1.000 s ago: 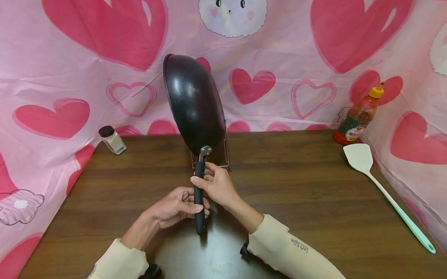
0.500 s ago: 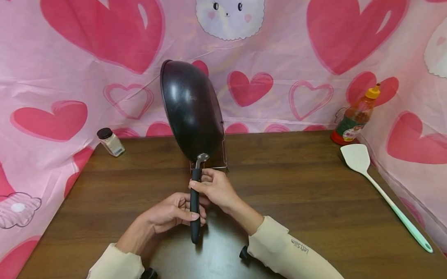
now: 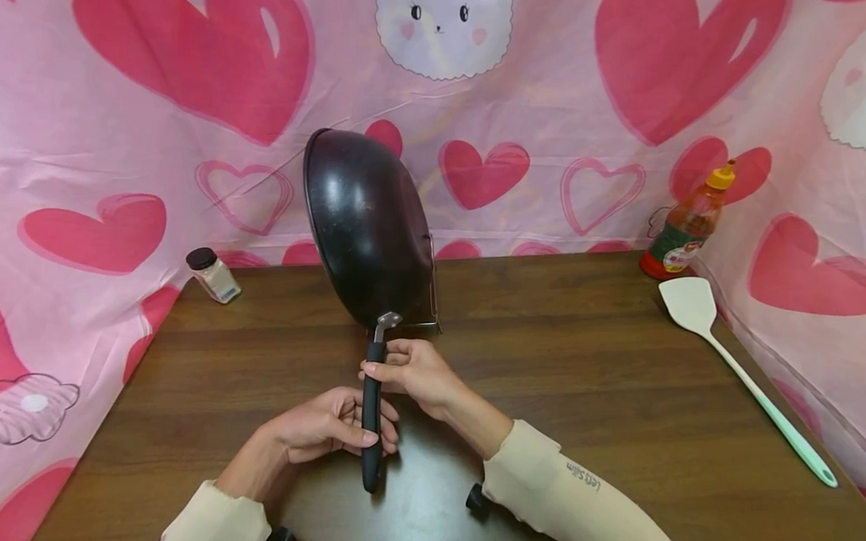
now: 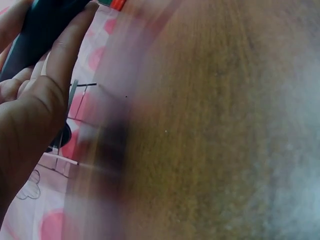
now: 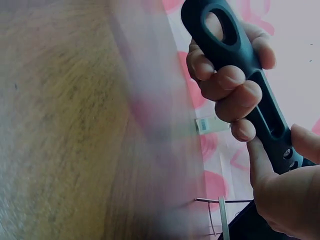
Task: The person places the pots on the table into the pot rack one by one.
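A black wok (image 3: 367, 225) is held tilted on its side above the table, its dark outer face toward me and its handle (image 3: 371, 416) pointing down at me. My left hand (image 3: 331, 424) grips the lower handle, thumb laid across it. Higher up, near the metal joint, my right hand (image 3: 418, 374) pinches the handle between thumb and fingers. In the right wrist view, curled fingers wrap the black handle (image 5: 250, 80) with its hanging hole. A thin wire rack (image 3: 436, 302) stands behind the wok, which hides most of it.
On the right lie a white spatula with a mint handle (image 3: 737, 363) and, behind it, a red sauce bottle (image 3: 685, 226) with a yellow cap. A small seasoning jar (image 3: 214, 276) with a black lid stands at back left. Pink heart-patterned cloth (image 3: 534, 84) surrounds the brown table (image 3: 550, 338).
The wok and both hands have moved a little toward me and to the left in the head view. Both hands keep their hold on the handle.
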Available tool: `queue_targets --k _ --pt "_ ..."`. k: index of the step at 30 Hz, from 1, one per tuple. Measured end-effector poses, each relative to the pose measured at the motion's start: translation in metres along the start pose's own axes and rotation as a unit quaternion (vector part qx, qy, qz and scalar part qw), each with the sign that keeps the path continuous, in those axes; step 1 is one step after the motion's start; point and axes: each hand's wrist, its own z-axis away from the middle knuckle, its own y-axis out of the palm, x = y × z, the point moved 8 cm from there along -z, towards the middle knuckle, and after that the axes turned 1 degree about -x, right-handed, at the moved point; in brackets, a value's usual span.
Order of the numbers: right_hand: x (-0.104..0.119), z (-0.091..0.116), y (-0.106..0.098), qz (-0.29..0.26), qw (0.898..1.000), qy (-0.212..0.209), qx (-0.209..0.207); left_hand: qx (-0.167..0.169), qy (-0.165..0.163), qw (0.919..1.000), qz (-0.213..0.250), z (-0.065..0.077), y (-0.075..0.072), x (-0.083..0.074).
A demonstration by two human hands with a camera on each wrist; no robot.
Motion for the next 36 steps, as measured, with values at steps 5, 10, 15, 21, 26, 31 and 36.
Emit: queue_targets --k 5,10,15,21,26,31,36 --pt "0.001 0.001 0.0 -0.009 1.0 0.005 0.0 0.001 -0.006 1.0 -0.001 -0.001 -0.001 0.001" --pt "0.0 0.0 0.001 -0.023 1.0 0.008 0.002 0.001 -0.006 1.0 0.002 -0.001 -0.002 0.002" --pt "-0.001 0.0 0.001 -0.042 0.999 0.011 0.004 0.004 0.002 1.0 0.007 -0.001 -0.003 0.001" --pt "-0.003 0.0 0.0 -0.045 0.999 0.018 0.004 0.004 0.003 0.9999 0.009 -0.001 -0.003 0.001" --pt "-0.003 0.002 0.0 -0.047 0.998 0.027 0.015 0.0 0.0 0.9999 0.01 -0.002 -0.004 0.004" --pt "-0.005 0.003 -0.002 -0.045 0.998 0.035 0.026 -0.003 -0.007 0.9999 0.015 -0.002 -0.004 0.007" --pt "-0.005 0.004 -0.009 -0.021 0.999 0.046 0.015 -0.012 0.008 0.9999 0.006 -0.001 -0.007 0.003"
